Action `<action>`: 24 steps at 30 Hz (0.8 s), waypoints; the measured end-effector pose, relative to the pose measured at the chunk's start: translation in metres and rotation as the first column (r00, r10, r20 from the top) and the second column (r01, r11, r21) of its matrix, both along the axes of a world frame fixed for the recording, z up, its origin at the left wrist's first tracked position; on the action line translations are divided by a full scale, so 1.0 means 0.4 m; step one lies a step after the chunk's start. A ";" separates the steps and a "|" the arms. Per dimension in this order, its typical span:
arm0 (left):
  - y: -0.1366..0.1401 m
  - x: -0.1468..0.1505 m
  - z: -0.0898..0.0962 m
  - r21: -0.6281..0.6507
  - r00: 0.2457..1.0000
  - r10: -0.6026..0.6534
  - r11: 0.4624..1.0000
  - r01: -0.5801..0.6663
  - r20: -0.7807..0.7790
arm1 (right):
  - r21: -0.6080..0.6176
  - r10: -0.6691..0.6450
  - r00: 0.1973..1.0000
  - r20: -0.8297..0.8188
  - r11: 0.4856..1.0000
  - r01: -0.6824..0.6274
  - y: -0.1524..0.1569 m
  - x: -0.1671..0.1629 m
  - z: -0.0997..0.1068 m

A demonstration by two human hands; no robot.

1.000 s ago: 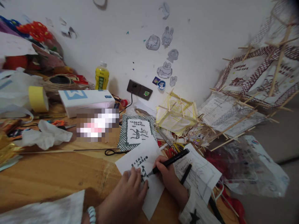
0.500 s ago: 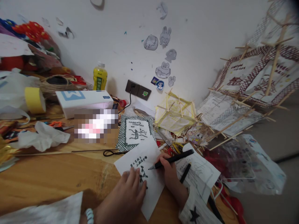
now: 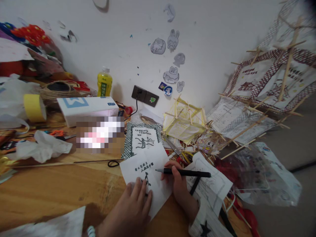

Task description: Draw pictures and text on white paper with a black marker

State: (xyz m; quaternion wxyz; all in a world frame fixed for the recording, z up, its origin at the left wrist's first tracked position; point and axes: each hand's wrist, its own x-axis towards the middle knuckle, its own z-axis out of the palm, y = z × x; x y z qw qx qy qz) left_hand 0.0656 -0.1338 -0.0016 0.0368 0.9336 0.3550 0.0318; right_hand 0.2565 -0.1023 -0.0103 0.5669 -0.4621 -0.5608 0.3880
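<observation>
A white sheet of paper (image 3: pixel 158 164) lies on the wooden table, with dark writing and a leafy sprig drawn on it. My left hand (image 3: pixel 134 200) rests flat on its lower left part, fingers spread, covering some of the drawing. Between the fingers of my right hand (image 3: pixel 176 181) is a black brush pen (image 3: pixel 187 172), held nearly level. Its grey tip points left, close to the writing; whether it touches the paper I cannot tell. Under the sheet's upper edge lies a finished-looking drawing with a green lattice border (image 3: pixel 144 138).
A sketched sheet (image 3: pixel 212 177) and a second black pen (image 3: pixel 195 186) lie to the right. Behind stand a yellow paper lantern frame (image 3: pixel 184 120), scissors (image 3: pixel 172 144), a white box (image 3: pixel 89 110) and a yellow bottle (image 3: pixel 104 82). Stick-framed paper lanterns (image 3: pixel 266 85) rise at right.
The brush pen has swung to a more level position, its tip higher and slightly left. My left hand now covers more of the sprig, and the sheet's lower corner is less visible.
</observation>
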 end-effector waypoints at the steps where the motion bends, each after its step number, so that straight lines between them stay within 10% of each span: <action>1: 0.000 -0.002 0.003 -0.028 1.000 0.010 1.000 -0.009 0.018 | 0.005 0.008 1.000 0.001 1.000 -0.008 0.000 -0.001 0.001; 24: 0.001 -0.007 0.037 -0.161 0.999 0.026 0.987 -0.018 0.048 | -0.130 0.121 0.785 0.608 0.990 -0.051 -0.026 -0.005 0.035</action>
